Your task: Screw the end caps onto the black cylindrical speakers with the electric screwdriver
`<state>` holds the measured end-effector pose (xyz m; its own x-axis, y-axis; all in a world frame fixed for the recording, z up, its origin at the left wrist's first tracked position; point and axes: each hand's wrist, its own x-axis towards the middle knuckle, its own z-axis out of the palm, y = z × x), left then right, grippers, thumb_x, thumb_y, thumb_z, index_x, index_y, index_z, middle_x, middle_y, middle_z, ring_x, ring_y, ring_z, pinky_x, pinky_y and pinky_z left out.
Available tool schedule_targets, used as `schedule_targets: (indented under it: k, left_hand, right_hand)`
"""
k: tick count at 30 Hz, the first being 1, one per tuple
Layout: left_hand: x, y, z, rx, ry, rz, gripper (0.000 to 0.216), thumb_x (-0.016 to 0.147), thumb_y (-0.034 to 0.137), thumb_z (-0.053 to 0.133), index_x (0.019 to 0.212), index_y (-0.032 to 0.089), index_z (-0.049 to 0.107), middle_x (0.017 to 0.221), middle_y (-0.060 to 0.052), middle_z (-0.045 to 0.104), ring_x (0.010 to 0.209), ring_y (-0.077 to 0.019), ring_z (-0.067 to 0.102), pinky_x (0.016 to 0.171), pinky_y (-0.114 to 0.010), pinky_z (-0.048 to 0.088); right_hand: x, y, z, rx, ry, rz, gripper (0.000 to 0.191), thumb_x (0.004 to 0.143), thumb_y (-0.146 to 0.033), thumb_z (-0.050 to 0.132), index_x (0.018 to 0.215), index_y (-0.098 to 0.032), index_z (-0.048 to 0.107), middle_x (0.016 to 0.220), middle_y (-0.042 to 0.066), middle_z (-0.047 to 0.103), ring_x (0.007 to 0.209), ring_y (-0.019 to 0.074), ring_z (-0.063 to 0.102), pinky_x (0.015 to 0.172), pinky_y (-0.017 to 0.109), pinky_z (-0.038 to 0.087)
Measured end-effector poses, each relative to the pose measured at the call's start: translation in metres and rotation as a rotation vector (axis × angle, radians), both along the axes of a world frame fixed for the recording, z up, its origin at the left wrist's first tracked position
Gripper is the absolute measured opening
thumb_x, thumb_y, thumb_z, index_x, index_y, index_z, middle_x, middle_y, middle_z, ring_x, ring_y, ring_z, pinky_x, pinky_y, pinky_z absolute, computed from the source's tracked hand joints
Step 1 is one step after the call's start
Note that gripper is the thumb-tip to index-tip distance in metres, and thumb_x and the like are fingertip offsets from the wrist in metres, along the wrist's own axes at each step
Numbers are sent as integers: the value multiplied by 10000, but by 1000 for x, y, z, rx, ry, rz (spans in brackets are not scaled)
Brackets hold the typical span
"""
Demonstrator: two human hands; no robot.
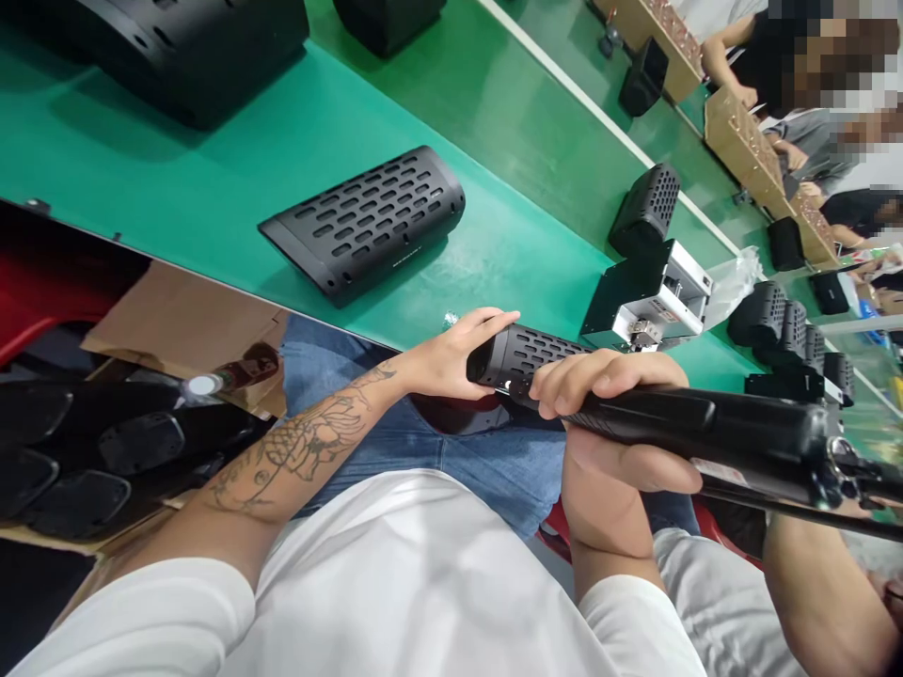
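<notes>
The left grip [451, 357] holds the end of a black case with holes [540, 346] by the green tabletop's [518, 259] edge. The right grip [612, 378], wrapped around a black power tool [740, 432], hides its other end. A silver box [673, 287] stands close behind; another case [385, 216] lies nearby.

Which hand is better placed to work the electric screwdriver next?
Probably the right hand: it grips the black electric screwdriver, pointed toward the slotted black housing, whose end the left hand holds.
</notes>
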<state>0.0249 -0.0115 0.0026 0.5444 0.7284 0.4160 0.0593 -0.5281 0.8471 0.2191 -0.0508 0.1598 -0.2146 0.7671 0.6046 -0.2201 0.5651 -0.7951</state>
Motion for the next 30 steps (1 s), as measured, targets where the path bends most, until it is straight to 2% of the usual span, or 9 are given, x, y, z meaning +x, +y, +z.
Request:
schedule_targets:
  k: [4, 9, 14, 19, 22, 24, 26, 28, 30]
  left_hand:
    - [1, 2, -3, 23, -9, 22, 1253, 822, 303, 1016, 1909, 272, 393, 1789, -200, 542, 1652, -405, 620, 1381, -511, 559]
    - [3, 2, -5, 32, 19, 37, 1265, 809, 307, 1005, 1912, 290, 387, 1805, -181, 539, 1649, -402, 623, 1365, -496, 574]
    - [5, 3, -10, 21, 41, 66, 1323, 765, 313, 1032, 1917, 301, 380, 1820, -175, 536, 1647, -410, 621, 1357, -505, 579]
    - [5, 6, -13, 71, 76, 118, 1301, 752, 359, 1041, 1890, 265, 418, 1796, -197, 566, 1626, -429, 634, 1336, -523, 596]
    - [11, -17, -17, 151, 109, 271, 1147, 808, 425, 1020, 1807, 204, 502, 1711, -226, 621, 1578, -443, 665, 1345, -562, 584]
    - [21, -50, -24, 228, 151, 467, 1099, 875, 526, 1004, 1789, 190, 493, 1663, -251, 634, 1540, -461, 683, 1337, -599, 586]
    - [36, -93, -35, 317, 173, 679, 1223, 874, 645, 1013, 1831, 174, 415, 1655, -295, 611, 1522, -508, 684, 1297, -647, 614]
    - [50, -132, -44, 386, 207, 726, 1209, 913, 589, 983, 1875, 196, 365, 1697, -319, 580, 1522, -539, 687, 1239, -686, 652]
    - [61, -154, -47, 427, 245, 641, 1026, 987, 356, 874, 1888, 259, 393, 1690, -278, 629, 1465, -491, 751, 1168, -637, 710]
  right_hand:
    - [-6, 5, -1, -4, -9, 39, 519, 917, -805, 903, 999, -304, 794, 637, -53, 689, 419, 154, 604, 464, 332, 580]
    - [-6, 14, -3, -47, -41, 48, 660, 902, -977, 760, 878, -320, 705, 547, -77, 629, 347, 144, 534, 411, 314, 545]
    - [-5, 20, -6, -45, -19, 174, 482, 952, -738, 879, 904, -288, 714, 586, -66, 680, 368, 136, 578, 464, 300, 591]
    - [-13, 15, -15, -86, 33, 107, 509, 877, -713, 959, 890, -272, 707, 565, -75, 664, 363, 122, 541, 472, 289, 576]
    - [-3, 6, -7, -29, 80, 80, 533, 929, -782, 901, 987, -269, 766, 606, -53, 690, 395, 139, 568, 520, 334, 617]
    - [19, 3, 6, 54, 134, -10, 580, 1012, -868, 735, 1070, -294, 792, 604, -65, 656, 381, 150, 550, 485, 339, 595]
    - [52, 8, 22, 132, 157, -215, 606, 1053, -907, 609, 1091, -330, 788, 588, -86, 603, 364, 152, 523, 439, 317, 545]
    - [92, 24, 33, 184, 145, -501, 581, 1038, -899, 640, 1060, -334, 775, 583, -93, 587, 374, 153, 535, 433, 304, 525]
    - [131, 48, 35, 196, 126, -774, 536, 1012, -839, 735, 1024, -303, 761, 588, -87, 615, 403, 158, 574, 451, 306, 530]
